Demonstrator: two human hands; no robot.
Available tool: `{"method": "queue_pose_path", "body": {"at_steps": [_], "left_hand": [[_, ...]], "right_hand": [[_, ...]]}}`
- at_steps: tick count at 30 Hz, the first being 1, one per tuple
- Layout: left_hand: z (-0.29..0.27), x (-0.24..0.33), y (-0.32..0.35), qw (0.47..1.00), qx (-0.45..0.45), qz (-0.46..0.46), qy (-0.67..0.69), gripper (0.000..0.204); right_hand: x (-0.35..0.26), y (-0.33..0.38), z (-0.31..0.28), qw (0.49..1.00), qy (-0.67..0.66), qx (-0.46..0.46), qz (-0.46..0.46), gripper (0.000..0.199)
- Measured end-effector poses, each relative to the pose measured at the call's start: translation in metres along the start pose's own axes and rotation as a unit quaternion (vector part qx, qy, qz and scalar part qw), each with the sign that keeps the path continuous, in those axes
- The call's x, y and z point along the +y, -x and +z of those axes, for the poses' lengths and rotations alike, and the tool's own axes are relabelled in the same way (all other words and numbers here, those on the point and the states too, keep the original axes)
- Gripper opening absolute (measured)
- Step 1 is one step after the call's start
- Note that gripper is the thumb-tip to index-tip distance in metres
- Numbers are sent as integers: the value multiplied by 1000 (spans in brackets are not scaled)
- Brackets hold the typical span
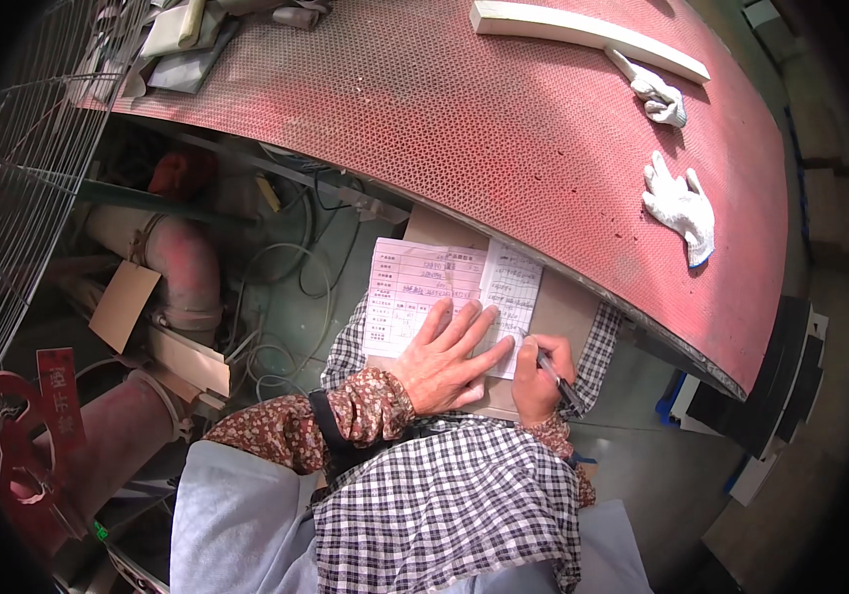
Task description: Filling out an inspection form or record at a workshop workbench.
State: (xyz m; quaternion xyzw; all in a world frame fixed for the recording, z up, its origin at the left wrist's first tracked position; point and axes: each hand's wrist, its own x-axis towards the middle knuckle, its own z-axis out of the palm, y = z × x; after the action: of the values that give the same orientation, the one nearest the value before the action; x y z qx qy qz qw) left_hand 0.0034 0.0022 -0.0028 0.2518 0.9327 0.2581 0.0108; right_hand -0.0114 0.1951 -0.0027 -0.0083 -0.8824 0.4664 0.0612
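Paperwork lies in front of you, low in the middle of the view: a pink printed form (414,269) on the left, with a white handwritten sheet (511,287) just beside it on the right; both rest on a brown cardboard piece (561,315); your left hand (447,361) is spread flat, palm down, its fingers reaching over the form's lower part and onto the white sheet; your right hand (543,381) is closed around a dark pen (570,395) at the white sheet's lower right edge, the pen's back end slanting down to the right; its tip is too small to make out; a black-and-white checked cloth (444,510) covers your lap; beyond the papers stretches a red textured tabletop (385,124), bearing two white gloves (684,210) and a long pale bar (588,40) at upper right.
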Motion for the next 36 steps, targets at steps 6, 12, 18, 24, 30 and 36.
{"method": "queue_pose_path", "body": {"at_steps": [6, 12, 18, 24, 30, 36], "left_hand": [[2, 0, 0, 1000, 7, -3, -5, 71], [-1, 1, -2, 1000, -1, -1, -3, 71], [-1, 2, -1, 1000, 1, -1, 4, 73], [5, -2, 2, 1000, 17, 5, 25, 75], [1, -1, 3, 1000, 14, 4, 28, 77], [6, -1, 2, 999, 21, 4, 38, 78]], "right_hand": [[-1, -2, 1, 1000, 13, 9, -11, 14], [1, -3, 0, 1000, 17, 10, -17, 13], [3, -2, 4, 1000, 17, 9, -16, 14], [-2, -1, 1, 1000, 19, -3, -4, 13], [-4, 1, 2, 999, -9, -12, 41, 11], [1, 1, 1, 1000, 9, -8, 18, 10]]}}
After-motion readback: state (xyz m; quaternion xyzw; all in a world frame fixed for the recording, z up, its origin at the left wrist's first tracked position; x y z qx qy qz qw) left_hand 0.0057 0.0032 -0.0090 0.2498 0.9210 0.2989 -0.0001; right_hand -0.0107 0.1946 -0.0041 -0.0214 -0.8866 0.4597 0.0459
